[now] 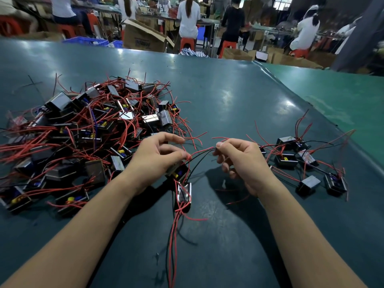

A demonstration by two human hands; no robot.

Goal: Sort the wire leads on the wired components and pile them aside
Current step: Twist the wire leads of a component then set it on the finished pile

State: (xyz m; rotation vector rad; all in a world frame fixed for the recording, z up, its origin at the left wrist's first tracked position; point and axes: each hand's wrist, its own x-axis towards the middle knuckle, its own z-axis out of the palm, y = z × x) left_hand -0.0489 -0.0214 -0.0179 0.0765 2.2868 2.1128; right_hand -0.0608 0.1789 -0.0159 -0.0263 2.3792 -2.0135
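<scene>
Head view: two bare hands are seen above a dark green table (228, 96). A small black wired block (177, 170) is held in the curled fingers of the left hand (154, 156), while the ends of its red and black leads (202, 151) are pinched between thumb and forefinger of the right hand (239, 161). A second block (184, 194) lies on the table just below the held one, with its red and black wires trailing toward the near edge.

On the left, a large tangled heap of blocks (89, 129) is piled, too many to be counted. On the right, a smaller group (307, 163) of about seven blocks is spread out, well apart from the heap.

Behind the table, a workshop is shown: about six people are seated with their backs turned on red stools (187, 43), beside blue crates (85, 40) and an open cardboard box (143, 37). The print on the box cannot be read.
</scene>
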